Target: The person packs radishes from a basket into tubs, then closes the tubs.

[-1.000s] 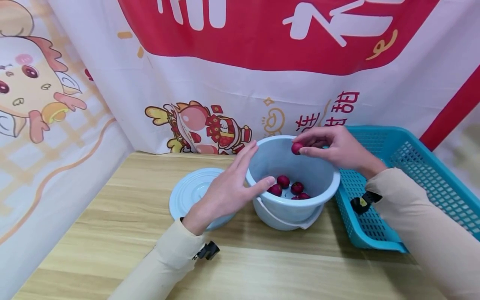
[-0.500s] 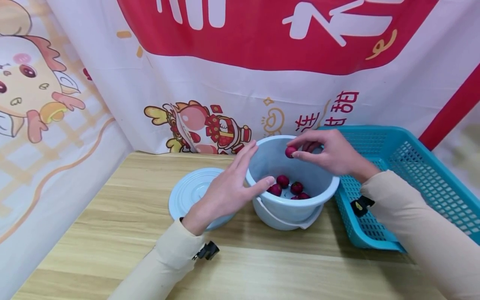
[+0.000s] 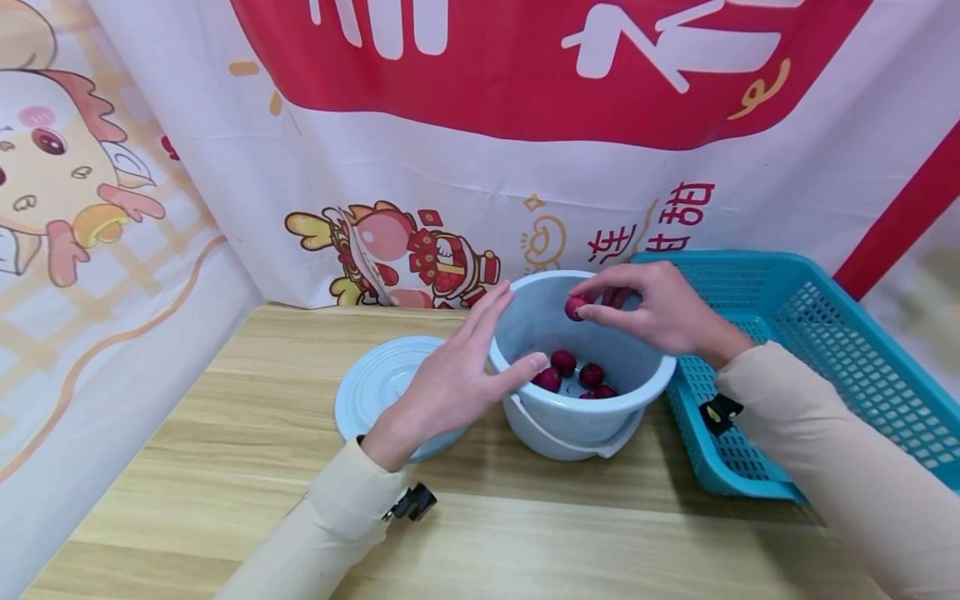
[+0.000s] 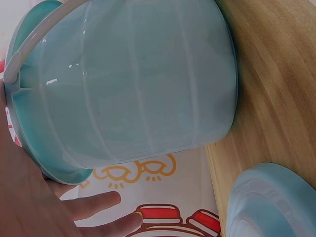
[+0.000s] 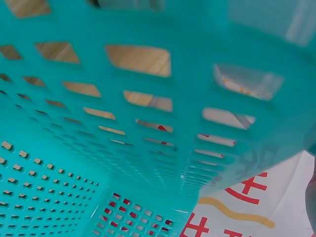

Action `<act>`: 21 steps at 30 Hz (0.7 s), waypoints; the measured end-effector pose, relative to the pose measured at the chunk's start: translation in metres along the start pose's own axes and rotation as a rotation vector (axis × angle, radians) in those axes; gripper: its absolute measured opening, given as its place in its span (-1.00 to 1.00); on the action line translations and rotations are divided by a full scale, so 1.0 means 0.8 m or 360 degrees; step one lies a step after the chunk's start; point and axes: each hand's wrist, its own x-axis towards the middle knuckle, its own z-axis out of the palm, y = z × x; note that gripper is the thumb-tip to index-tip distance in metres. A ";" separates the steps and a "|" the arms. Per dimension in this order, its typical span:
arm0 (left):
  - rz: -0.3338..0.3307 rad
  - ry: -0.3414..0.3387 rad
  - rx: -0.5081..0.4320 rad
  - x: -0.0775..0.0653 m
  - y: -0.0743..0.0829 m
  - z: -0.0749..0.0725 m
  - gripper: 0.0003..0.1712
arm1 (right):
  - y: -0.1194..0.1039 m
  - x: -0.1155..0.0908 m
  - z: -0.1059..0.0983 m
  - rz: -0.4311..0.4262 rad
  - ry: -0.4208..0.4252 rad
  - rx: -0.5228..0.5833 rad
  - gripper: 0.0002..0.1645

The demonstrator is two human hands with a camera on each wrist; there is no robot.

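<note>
My right hand (image 3: 656,310) pinches a small round dark-red fruit (image 3: 576,307) between thumb and fingertips, over the mouth of a light-blue bucket (image 3: 562,429). Several similar fruits (image 3: 563,362) lie on the bucket's bottom. At the bucket's left side, my left hand (image 3: 450,379) rests against the rim with fingers extended and thumb reaching over the edge. The left wrist view shows its fingers (image 4: 96,205) below the rim, beside the bucket wall (image 4: 133,84). Only a sliver of the right hand appears in the right wrist view; the fruit is out of sight there.
A round light-blue lid (image 3: 367,396) lies on the wooden table (image 3: 225,467), left of the bucket and partly behind the left hand. To the right stands a teal perforated basket (image 3: 701,450), close to the bucket. A printed cloth (image 3: 420,167) hangs along the table's back.
The right hand has shifted slightly left and down with the pinched fruit, further over the bucket's opening. The left hand has kept its place at the rim.
</note>
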 end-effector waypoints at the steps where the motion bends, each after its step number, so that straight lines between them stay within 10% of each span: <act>1: 0.0003 0.0000 0.0001 0.000 0.001 0.000 0.10 | 0.000 0.000 0.000 -0.0002 0.0000 0.0002 -0.60; 21: 0.0011 0.0012 -0.0012 0.000 0.001 0.002 0.08 | 0.005 -0.001 -0.003 -0.0075 -0.0035 0.0041 -0.65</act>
